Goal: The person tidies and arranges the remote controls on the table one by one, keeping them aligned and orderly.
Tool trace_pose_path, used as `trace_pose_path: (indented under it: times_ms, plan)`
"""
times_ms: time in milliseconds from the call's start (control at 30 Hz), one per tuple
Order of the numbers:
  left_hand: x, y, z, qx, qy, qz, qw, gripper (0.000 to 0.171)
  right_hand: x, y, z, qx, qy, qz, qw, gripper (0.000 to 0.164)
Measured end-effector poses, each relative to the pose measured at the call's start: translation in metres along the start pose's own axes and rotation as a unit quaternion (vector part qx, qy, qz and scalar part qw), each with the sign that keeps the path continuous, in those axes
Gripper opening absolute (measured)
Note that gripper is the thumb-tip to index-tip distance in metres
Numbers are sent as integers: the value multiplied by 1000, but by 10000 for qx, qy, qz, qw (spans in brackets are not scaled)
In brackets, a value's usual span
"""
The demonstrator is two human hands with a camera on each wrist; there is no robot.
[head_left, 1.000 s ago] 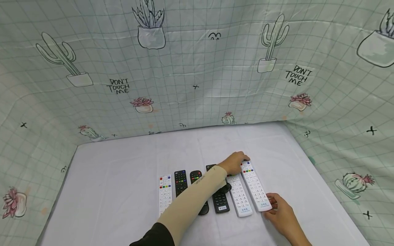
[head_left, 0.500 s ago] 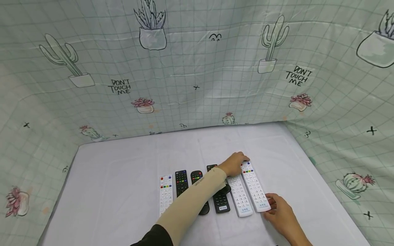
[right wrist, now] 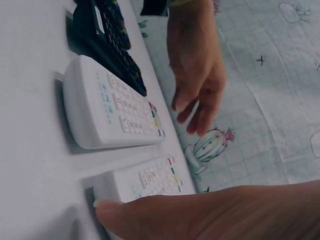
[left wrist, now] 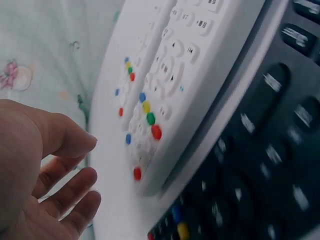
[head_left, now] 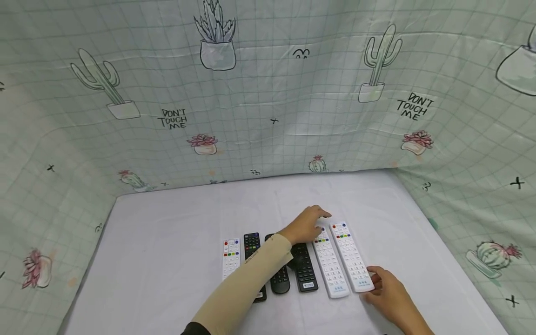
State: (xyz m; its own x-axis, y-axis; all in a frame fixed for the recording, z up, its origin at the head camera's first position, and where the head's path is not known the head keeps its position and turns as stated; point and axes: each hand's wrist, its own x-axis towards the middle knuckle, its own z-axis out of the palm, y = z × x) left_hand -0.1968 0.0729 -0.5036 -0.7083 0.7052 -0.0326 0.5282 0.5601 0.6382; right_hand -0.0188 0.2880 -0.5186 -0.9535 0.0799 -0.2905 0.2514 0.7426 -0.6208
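Note:
Two white remote controls lie side by side at the right end of a row, a narrow gap between them. At the near end of the outermost white remote control (head_left: 351, 258), my right hand (head_left: 391, 300) holds its corner, with the thumb (right wrist: 145, 212) against the end face. My left hand (head_left: 303, 225) is above the far end of the row, left of the inner white remote control (head_left: 331, 265). Its fingers are loosely bent and hold nothing, as the left wrist view also shows. Under the left forearm, a black remote control (head_left: 307, 274) is partly hidden.
Farther left in the row lie a rounded black remote control (head_left: 280, 281), another black remote control (head_left: 251, 241) and a white remote control (head_left: 231, 253), partly covered by the left sleeve (head_left: 247, 284). A cactus-print curtain (head_left: 251, 83) borders the white table (head_left: 167, 242).
My left hand has let go of the far end of the outermost white remote control and moved left. My right hand stays at its near end. The head view has shifted slightly.

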Motion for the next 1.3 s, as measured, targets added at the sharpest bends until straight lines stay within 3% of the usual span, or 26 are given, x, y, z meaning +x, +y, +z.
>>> trace_pose_path:
  times_ms: [300,500,833,1000,1300]
  plan:
    - [-38,-19,-27,-653,766,-185,9947,47,4,8,-14,-474,-154,-73,9987,75]
    - [-71,-32,-45,-920,1162,-276,9886,45,8,11,-24,-597,-51,-224,9980,70]
    - [-127,-50,-71,-922,1974,-512,9746,43,21,8,-29,-696,128,-291,9971,60]
    - [-153,-59,-77,-871,2387,-645,9650,43,27,7,-32,-756,174,-268,9966,59]
    - [-192,-77,-84,-878,2790,-996,9511,42,35,16,-36,-732,560,-532,9943,52]
